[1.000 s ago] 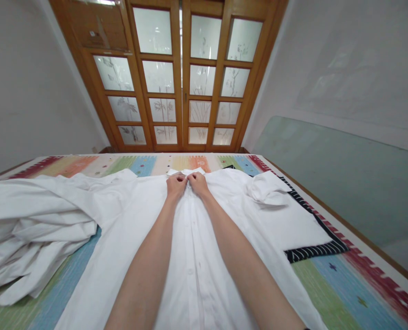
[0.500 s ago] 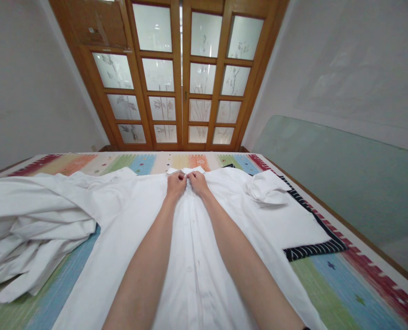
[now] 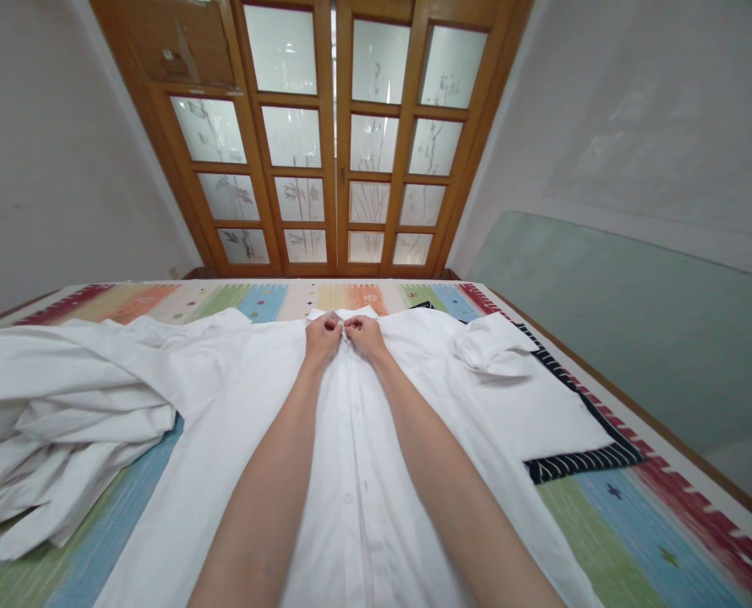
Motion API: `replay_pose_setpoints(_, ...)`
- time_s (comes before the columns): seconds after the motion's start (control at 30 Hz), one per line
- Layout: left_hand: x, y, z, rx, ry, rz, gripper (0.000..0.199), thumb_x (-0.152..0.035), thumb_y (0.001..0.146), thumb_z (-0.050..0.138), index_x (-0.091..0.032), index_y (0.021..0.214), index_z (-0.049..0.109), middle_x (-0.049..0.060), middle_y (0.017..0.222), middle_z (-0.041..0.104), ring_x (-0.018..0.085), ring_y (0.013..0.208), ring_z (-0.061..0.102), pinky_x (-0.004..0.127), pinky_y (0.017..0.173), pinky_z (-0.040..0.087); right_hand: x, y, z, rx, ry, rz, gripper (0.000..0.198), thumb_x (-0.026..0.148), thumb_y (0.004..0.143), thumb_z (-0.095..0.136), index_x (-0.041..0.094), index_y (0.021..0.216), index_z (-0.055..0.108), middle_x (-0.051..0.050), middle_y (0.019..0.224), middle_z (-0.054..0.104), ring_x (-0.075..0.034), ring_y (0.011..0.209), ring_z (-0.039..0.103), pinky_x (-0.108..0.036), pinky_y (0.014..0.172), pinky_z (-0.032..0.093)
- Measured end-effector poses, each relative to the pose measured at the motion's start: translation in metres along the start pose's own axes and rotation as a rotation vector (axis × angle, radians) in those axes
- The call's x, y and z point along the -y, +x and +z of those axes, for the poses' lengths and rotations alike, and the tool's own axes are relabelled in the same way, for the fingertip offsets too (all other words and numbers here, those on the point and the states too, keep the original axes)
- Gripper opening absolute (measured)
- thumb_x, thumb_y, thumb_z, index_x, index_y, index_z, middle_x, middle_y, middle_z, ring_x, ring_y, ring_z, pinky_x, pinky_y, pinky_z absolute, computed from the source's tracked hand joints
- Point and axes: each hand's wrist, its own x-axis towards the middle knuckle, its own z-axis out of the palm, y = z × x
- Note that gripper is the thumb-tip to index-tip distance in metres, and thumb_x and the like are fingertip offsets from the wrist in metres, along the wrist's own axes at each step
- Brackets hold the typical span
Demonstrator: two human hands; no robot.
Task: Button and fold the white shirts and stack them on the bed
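Observation:
A white button-up shirt lies spread out, front side up, with its collar at the far end. Just below the collar, my left hand pinches one edge of the front placket. Right beside it, my right hand pinches the other edge, the fingertips of both hands almost touching. Whether a button sits between the fingers is too small to make out. Down the front runs the placket, with a button showing low on it.
Crumpled white cloth is heaped at the left. On the right, a folded white piece lies near black striped fabric. Everything rests on a colourful striped cover. Beyond are wooden glass-paned doors and a pale green panel.
Both hands keep their pinch at the collar end. My left hand has shifted very slightly to the left; the shirt lies almost as before.

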Motion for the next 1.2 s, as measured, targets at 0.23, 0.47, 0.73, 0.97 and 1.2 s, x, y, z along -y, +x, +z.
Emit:
replay_pose_setpoints(0.23,-0.0040,-0.0040,0.0021,-0.059,-0.103,-0.011,0.014,-0.016,0.066,0.062,-0.020,0.078,0.055,0.000,0.076,0.069,0.014,0.070,0.065,0.025,0.069,0.049,0.0031,0.0003,-0.0020,0.011,0.021,0.028,0.019,0.012,0.073,0.052,0.017,0.075,0.069,-0.001,0.076,0.069,-0.014,0.074,0.060,-0.025,0.076,0.047)
replay_pose_setpoints(0.47,-0.0025,-0.0035,0.0068,-0.041,-0.088,0.068,0.015,-0.019,0.067,0.062,-0.020,0.079,0.053,-0.002,0.071,0.064,0.013,0.065,0.061,0.024,0.066,0.048,0.0049,0.0016,-0.0031,0.010,0.049,0.021,0.027,0.012,0.079,0.044,0.018,0.072,0.069,-0.001,0.083,0.069,-0.015,0.086,0.059,-0.025,0.085,0.043)
replay_pose_setpoints(0.73,-0.0011,-0.0006,0.0083,-0.042,-0.031,0.044,0.014,-0.018,0.063,0.062,-0.020,0.072,0.050,-0.002,0.068,0.062,0.013,0.062,0.059,0.024,0.064,0.046,0.0074,0.0004,-0.0034,0.023,-0.012,-0.031,0.029,0.009,0.081,0.043,0.017,0.073,0.069,-0.003,0.084,0.068,-0.016,0.089,0.059,-0.025,0.085,0.041)
replay_pose_setpoints(0.97,-0.0014,-0.0011,0.0080,-0.028,0.001,0.070,0.017,-0.014,0.062,0.059,-0.022,0.072,0.047,-0.003,0.066,0.060,0.012,0.061,0.057,0.024,0.062,0.045,0.0079,-0.0013,0.0000,-0.010,-0.025,-0.034,0.027,0.007,0.081,0.044,0.017,0.075,0.069,-0.004,0.088,0.070,-0.016,0.091,0.060,-0.025,0.086,0.043)
replay_pose_setpoints(1.2,-0.0041,-0.0047,0.0091,-0.003,0.061,0.084,0.018,-0.012,0.068,0.056,-0.023,0.073,0.044,-0.004,0.062,0.057,0.014,0.061,0.055,0.025,0.063,0.043,0.0098,-0.0021,0.0017,-0.048,-0.107,-0.009,0.023,0.009,0.080,0.048,0.018,0.074,0.069,-0.004,0.084,0.072,-0.017,0.086,0.063,-0.026,0.082,0.045)
